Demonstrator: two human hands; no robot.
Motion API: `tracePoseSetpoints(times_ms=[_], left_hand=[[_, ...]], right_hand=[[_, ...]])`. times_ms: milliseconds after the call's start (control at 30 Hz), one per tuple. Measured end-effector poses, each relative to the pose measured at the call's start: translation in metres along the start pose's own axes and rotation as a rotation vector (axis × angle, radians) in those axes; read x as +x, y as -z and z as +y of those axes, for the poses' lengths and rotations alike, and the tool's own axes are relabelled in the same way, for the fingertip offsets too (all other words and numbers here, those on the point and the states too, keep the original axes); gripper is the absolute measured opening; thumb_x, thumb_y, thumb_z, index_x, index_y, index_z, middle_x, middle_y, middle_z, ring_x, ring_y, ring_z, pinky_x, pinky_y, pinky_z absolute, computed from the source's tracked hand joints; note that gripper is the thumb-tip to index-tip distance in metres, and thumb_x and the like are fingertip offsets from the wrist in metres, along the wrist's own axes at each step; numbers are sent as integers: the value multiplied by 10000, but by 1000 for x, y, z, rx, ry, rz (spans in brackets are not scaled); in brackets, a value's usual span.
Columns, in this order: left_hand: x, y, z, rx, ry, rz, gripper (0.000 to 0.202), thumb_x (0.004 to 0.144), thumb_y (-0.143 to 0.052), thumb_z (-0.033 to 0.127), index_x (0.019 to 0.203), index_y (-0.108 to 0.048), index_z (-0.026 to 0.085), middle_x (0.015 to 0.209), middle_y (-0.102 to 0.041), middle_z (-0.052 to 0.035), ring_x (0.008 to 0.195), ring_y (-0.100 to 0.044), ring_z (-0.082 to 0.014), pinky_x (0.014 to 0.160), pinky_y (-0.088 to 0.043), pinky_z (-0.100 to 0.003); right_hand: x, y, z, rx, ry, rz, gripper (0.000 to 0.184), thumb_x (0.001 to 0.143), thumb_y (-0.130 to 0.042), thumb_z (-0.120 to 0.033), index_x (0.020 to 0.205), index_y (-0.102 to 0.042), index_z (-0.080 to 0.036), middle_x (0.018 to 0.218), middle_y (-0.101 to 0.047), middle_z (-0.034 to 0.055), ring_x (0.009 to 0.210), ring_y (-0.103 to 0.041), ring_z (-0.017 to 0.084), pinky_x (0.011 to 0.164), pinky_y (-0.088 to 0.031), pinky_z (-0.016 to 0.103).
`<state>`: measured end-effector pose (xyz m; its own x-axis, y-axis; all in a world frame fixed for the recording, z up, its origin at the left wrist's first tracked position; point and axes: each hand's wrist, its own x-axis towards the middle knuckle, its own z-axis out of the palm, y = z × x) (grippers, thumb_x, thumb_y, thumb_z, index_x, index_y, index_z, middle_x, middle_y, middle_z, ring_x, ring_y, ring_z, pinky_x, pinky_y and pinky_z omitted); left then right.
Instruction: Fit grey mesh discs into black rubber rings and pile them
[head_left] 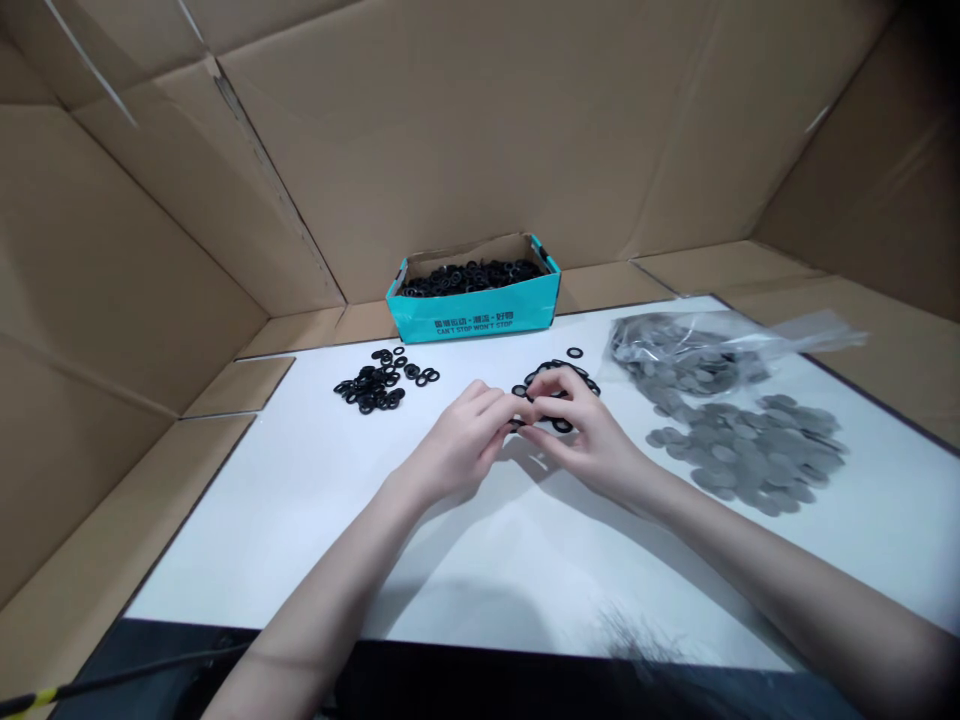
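Observation:
My left hand and my right hand meet over the white tabletop, fingertips touching. Both are closed in a pinch around a small black ring, mostly covered by the fingers. Just behind the hands lies a cluster of black rings, some with grey centres; my right hand hides part of it. One loose black ring rests beyond that cluster. Right of my right hand, thin round grey discs are spread in a loose heap.
A pile of black rings lies on the left. Behind stands a turquoise box full of black rings. A clear plastic bag with grey discs lies at the back right. Cardboard walls enclose the white tabletop.

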<state>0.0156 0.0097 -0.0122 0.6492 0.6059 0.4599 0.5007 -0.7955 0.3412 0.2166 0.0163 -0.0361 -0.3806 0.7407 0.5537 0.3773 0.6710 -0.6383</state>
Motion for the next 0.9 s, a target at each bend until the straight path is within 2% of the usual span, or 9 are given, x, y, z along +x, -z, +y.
tracePoseSetpoints(times_ms=[133,267,400,700,900], left_hand=[[-3,-4,-3,57,-8,-13,308,912,-424,38,1137,-529,220,1025,-647,-62,925,-539,-209,807,-472,-339],[-4,-4,-3,-80,63,19,295,946,-426,70,1170,-531,231,1043,-645,-50,910,-610,-167,801,-505,-301],[-2,-2,-2,-184,95,32,271,934,-443,63,1110,-575,221,1039,-654,-45,918,-638,-149,812,-520,-280],[1,-7,4,-331,152,51,171,904,-507,92,1014,-589,196,975,-671,-43,871,-642,-144,804,-542,-276],[2,-5,10,-540,283,58,123,909,-513,128,1007,-534,200,964,-625,-26,810,-653,-111,778,-564,-252]], right_hand=[[-1,-3,3,-34,29,29,122,877,-616,-222,756,-604,-211,989,-540,88,974,-572,234,874,-521,431],[-1,0,2,-57,3,27,61,875,-621,-223,847,-675,-218,1044,-556,101,988,-586,245,866,-521,433],[0,4,1,-60,-6,25,76,871,-640,-244,907,-702,-221,1078,-569,110,1042,-592,264,881,-519,439],[0,4,-1,-50,28,23,118,874,-630,-213,757,-646,-212,1030,-605,100,1004,-596,254,889,-500,448],[4,12,-7,77,-40,-50,165,865,-627,-233,707,-596,-202,1030,-600,84,979,-609,228,882,-504,407]])
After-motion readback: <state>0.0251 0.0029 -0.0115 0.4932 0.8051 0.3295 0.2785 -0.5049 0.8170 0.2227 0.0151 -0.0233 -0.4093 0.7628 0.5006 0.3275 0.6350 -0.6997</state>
